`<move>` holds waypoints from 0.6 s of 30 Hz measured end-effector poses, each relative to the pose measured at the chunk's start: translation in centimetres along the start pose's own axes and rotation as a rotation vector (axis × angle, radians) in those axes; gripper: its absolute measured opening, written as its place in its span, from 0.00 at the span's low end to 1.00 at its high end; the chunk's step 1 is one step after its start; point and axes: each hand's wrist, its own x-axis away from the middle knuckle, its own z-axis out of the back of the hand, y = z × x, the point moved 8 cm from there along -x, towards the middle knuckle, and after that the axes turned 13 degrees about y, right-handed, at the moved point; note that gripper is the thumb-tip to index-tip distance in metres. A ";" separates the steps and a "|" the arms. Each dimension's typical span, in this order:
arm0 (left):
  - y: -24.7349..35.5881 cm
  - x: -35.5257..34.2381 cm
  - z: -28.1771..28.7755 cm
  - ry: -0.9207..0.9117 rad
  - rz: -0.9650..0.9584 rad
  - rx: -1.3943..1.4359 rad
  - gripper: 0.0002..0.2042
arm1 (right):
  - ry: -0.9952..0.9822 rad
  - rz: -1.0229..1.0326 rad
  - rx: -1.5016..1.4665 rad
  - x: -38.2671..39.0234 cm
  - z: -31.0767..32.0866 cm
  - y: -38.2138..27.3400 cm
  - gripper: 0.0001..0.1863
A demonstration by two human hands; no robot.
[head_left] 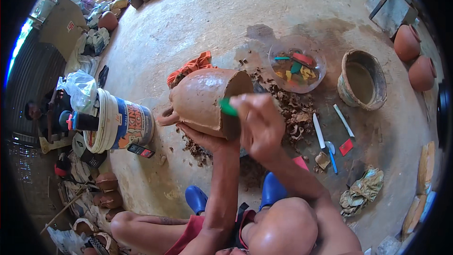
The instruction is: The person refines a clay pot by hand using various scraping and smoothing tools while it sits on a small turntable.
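A brown wet clay pot [200, 94] lies tilted on its side, its open mouth facing right, with a looped handle-like piece at its lower left. My left hand [207, 140] is spread under the pot's lower side and supports it. In front of the mouth, my right hand [263, 125] pinches a small green scraper [227, 107] against or very near the rim. Whether the scraper touches the clay cannot be told. An orange cloth [191, 68] lies just behind the pot. Brown clay shavings [297, 115] are scattered on the floor around it.
A clear bowl [322, 66] holds coloured pieces; right of it stands a bucket of murky water [347, 87]. A white knife-shaped tool [318, 131], a white stick [343, 119] and a crumpled cloth [363, 191] lie at right. At left stand a white paint bucket [107, 120] and a phone [141, 150].
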 end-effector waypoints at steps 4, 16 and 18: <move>1.3 -0.2 -0.8 -0.105 0.047 0.035 0.44 | -0.185 0.184 -0.066 4.3 1.9 -1.3 0.13; -0.9 1.2 -1.2 0.219 -0.042 -0.270 0.47 | -0.076 0.051 0.070 3.5 1.7 2.9 0.22; -1.0 1.0 -0.8 0.274 -0.105 -0.336 0.46 | -0.148 0.031 0.024 6.9 3.4 1.1 0.23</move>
